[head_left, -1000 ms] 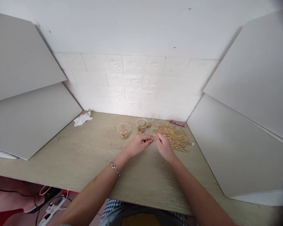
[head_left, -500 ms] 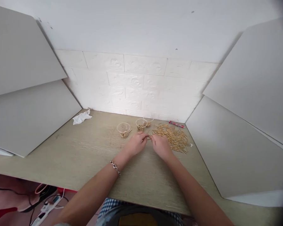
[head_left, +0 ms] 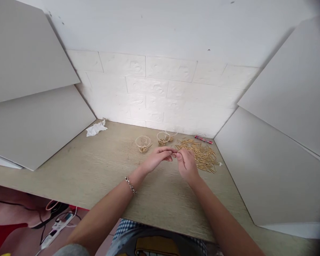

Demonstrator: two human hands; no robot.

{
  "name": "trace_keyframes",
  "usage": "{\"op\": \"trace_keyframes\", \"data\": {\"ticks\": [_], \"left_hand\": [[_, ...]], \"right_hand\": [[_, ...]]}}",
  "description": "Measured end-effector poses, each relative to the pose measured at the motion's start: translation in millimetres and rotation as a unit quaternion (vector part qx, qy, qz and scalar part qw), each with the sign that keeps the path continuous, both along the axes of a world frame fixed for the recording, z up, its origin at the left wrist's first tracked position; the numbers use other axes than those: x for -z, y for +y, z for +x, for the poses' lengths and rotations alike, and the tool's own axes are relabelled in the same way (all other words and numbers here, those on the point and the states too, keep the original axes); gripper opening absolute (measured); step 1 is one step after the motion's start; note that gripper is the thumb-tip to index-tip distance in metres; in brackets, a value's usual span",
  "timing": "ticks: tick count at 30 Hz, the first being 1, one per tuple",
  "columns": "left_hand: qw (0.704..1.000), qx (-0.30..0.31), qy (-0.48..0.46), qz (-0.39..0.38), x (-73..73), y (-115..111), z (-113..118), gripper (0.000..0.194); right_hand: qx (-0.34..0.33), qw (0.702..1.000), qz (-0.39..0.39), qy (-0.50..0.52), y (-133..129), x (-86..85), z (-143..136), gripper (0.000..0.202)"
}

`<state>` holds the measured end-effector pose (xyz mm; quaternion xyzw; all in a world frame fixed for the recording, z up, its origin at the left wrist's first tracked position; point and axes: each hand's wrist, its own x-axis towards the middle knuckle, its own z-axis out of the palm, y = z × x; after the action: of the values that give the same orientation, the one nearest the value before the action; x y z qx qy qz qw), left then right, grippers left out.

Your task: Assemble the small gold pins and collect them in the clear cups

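Observation:
My left hand (head_left: 161,157), with a chain bracelet on its wrist, meets my right hand (head_left: 187,165) above the table, in front of the cups. Between the fingertips of both hands is a small thin gold piece (head_left: 174,155), mostly hidden by the fingers. Right beside and behind my right hand lies a spread pile of thin gold sticks (head_left: 204,157). A clear round cup (head_left: 143,143) with small gold pieces in it stands behind my left hand. Another clear cup (head_left: 163,138) with gold pieces is farther right, and a third (head_left: 171,135) is partly hidden behind it.
A red patterned tube (head_left: 203,139) lies behind the pile. Crumpled white tissue (head_left: 96,128) sits at the back left of the wooden table (head_left: 90,170). Grey panels (head_left: 40,124) stand at both sides, and a white brick-patterned wall (head_left: 149,92) closes the back.
Both hands have come closer together at the fingertips, with the thin piece now between them and my left fingers more extended. The whole view has shifted slightly.

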<state>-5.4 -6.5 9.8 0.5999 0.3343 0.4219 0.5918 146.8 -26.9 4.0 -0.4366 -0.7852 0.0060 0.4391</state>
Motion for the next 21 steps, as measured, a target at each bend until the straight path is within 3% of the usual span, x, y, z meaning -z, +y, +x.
{"op": "trace_keyframes", "data": {"ticks": [2, 6, 14, 19, 21], "left_hand": [[0.999, 0.007, -0.041, -0.023, -2.4, 0, -2, 0.027], [0.999, -0.009, -0.033, 0.001, -8.7, -1, -3, 0.025], [0.99, -0.114, 0.028, 0.076, -15.9, -3, -4, 0.025], [0.973, -0.122, 0.117, 0.155, -9.3, -1, -4, 0.024], [0.946, -0.139, 0.176, 0.233, -7.8, 0, -6, 0.024]], "right_hand": [[-0.014, 1.0, 0.018, 0.0, -2, -0.9, 1, 0.026], [-0.016, 0.998, 0.049, -0.017, -3, -1.6, 1, 0.021], [0.033, 0.996, 0.079, -0.03, -2, -1.6, 4, 0.013], [0.038, 0.995, 0.072, -0.053, -1, -1.1, 4, 0.016], [0.065, 0.994, 0.049, -0.068, 1, -1.4, 5, 0.018]]}}
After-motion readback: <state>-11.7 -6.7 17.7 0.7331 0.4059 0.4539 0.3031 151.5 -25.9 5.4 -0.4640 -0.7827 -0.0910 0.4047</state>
